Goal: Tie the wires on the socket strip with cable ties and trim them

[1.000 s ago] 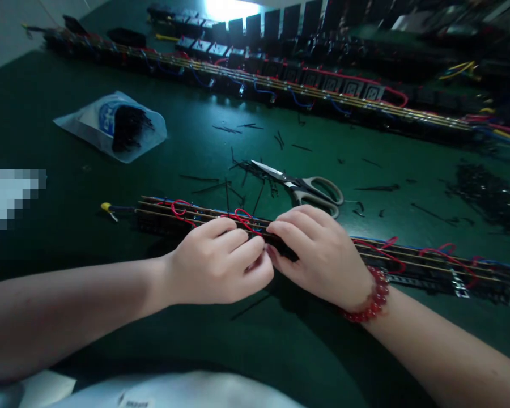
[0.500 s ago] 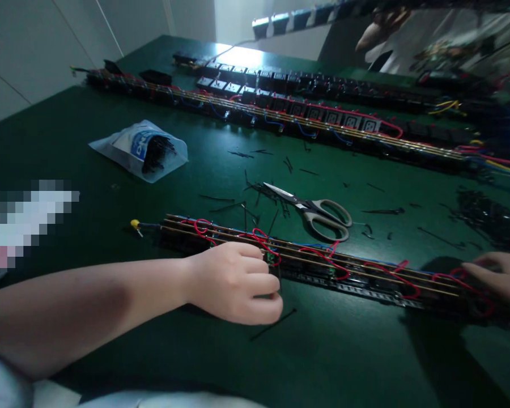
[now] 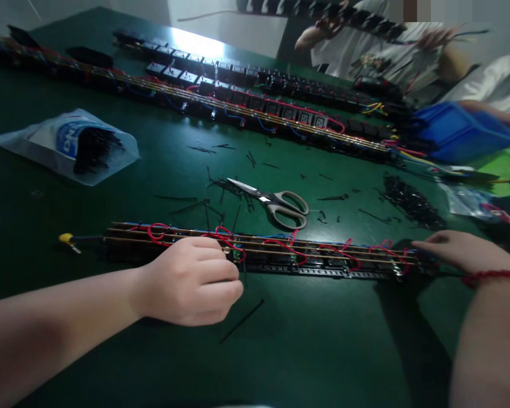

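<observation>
A long black power strip (image 3: 280,263) lies in front of me with its inside showing. Brass rods run along it, with looped red wires and some blue ones. My left hand (image 3: 195,283) is closed over its left part, fingers curled at the near edge. At the strip's right end is my right hand (image 3: 459,249), thumb and fingers closed on it; the fingertips are partly hidden. A yellow-tipped cable end (image 3: 67,240) sticks out to the left. Scissors (image 3: 268,199) lie just behind the strip, and one loose black cable tie (image 3: 242,321) lies in front.
A plastic bag (image 3: 38,141) of black cable ties lies at the left. Scattered ties and a dark pile (image 3: 412,198) lie beyond the scissors. More power strips (image 3: 212,105) stretch across the back. A blue bin (image 3: 463,133) stands right; co-workers' hands (image 3: 436,38) handle another strip.
My view has swung to the right, so the table things appear farther left. My right hand and wrist now show more fully, at the strip's right end. My left hand keeps its closed grip.
</observation>
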Demonstrator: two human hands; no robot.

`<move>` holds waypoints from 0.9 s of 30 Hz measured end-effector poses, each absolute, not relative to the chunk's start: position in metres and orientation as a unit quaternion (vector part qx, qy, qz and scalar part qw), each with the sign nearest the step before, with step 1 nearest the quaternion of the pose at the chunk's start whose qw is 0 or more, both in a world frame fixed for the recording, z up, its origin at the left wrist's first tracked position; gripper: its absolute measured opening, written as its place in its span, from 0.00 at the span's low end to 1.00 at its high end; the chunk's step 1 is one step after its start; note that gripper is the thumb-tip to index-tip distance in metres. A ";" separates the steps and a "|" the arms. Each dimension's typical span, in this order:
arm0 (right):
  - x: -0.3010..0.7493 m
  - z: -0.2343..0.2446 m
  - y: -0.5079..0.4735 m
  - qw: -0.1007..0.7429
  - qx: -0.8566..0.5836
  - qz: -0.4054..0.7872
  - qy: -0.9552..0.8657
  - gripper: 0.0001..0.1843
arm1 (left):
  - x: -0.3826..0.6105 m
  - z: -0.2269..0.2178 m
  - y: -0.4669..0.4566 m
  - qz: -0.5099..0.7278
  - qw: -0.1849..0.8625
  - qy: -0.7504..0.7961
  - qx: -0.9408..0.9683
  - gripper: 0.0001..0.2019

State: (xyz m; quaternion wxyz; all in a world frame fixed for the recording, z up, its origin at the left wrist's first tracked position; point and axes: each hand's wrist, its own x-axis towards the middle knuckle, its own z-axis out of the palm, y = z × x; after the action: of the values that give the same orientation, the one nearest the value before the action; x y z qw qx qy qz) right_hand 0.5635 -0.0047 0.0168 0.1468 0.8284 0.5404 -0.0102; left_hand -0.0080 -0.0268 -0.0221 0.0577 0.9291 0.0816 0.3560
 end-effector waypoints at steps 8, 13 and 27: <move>0.459 0.027 0.005 0.171 0.823 -0.068 0.538 0.18 | -0.003 -0.026 -0.025 0.336 -0.019 0.162 0.928 0.04; 0.353 0.014 0.034 0.056 0.666 -0.044 0.742 0.21 | -0.003 -0.027 -0.022 0.332 -0.032 0.170 0.927 0.03; 0.285 -0.011 0.061 0.015 0.581 -0.062 0.811 0.20 | -0.002 -0.026 -0.020 0.339 -0.086 0.161 0.923 0.02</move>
State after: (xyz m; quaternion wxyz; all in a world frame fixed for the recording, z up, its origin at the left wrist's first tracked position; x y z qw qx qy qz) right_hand 0.2853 0.0606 -0.0109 0.0148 0.5810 0.8114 -0.0620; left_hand -0.0023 -0.0201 -0.0265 -0.0856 0.9231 0.1607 0.3388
